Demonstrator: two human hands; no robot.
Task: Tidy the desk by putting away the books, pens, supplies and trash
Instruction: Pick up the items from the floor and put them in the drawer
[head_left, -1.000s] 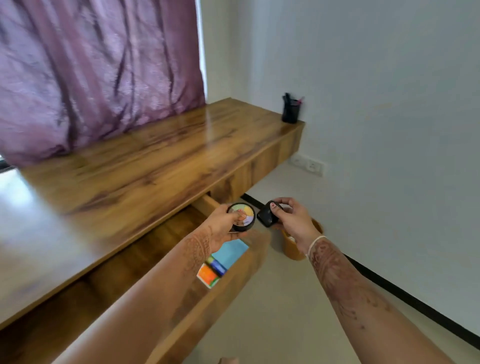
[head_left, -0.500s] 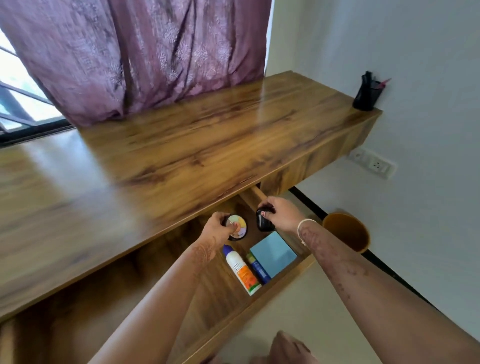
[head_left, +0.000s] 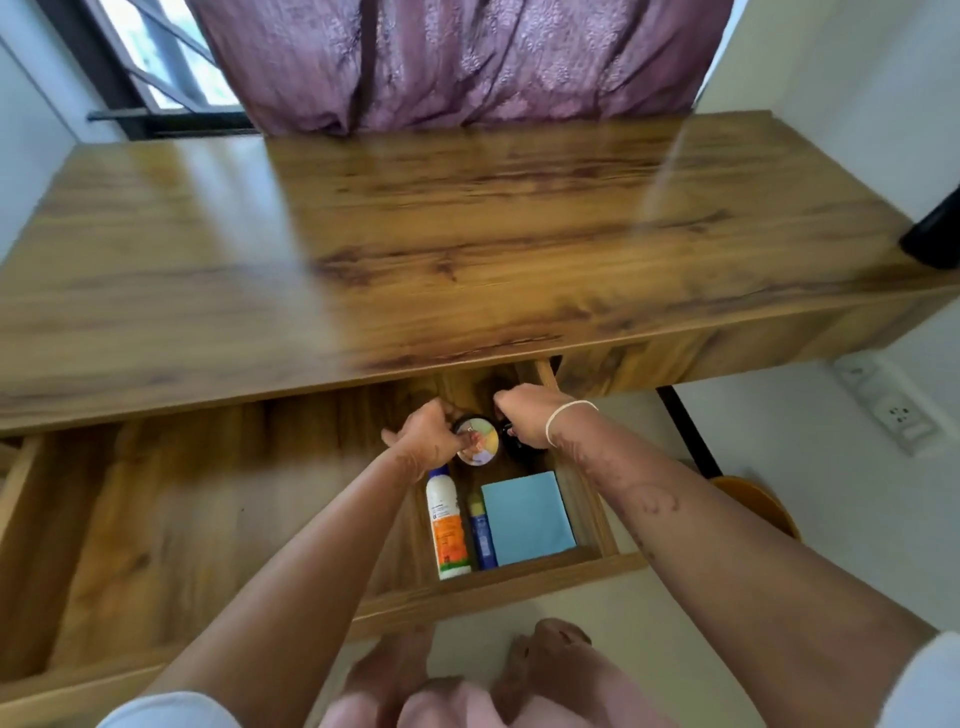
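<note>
Hands meet at the centre of the frame, low over the back right part of an open drawer (head_left: 519, 582) that is pulled out from under the wooden worktop (head_left: 415, 234). The left hand (head_left: 426, 434) grips a round tin (head_left: 479, 441) with a black rim and a lid of many colours; its fingers curl round the tin's left edge. The right hand (head_left: 524, 415), with a white band (head_left: 563, 422) at the wrist, is curled down over a small black thing (head_left: 511, 442) just right of the tin. Most of that thing is hidden, so what it is cannot be told. Whether the tin and the black thing touch the drawer floor cannot be told either.

Below the hands, in the drawer's right end, lie three things side by side:
- a white bottle (head_left: 444, 525) with an orange label, furthest left
- a dark blue tube (head_left: 480, 530), just beside it
- a light blue pad (head_left: 527, 517), against the drawer's right wall

A purple curtain (head_left: 467, 57) hangs at the top of the frame, with a window (head_left: 171, 62) at the upper left. A black pen holder (head_left: 935, 234) is cut off by the right edge. Lower right are a wall socket (head_left: 893, 410) and an orange bin (head_left: 763, 504). Bare feet (head_left: 550, 654) stand at the bottom centre.
</note>
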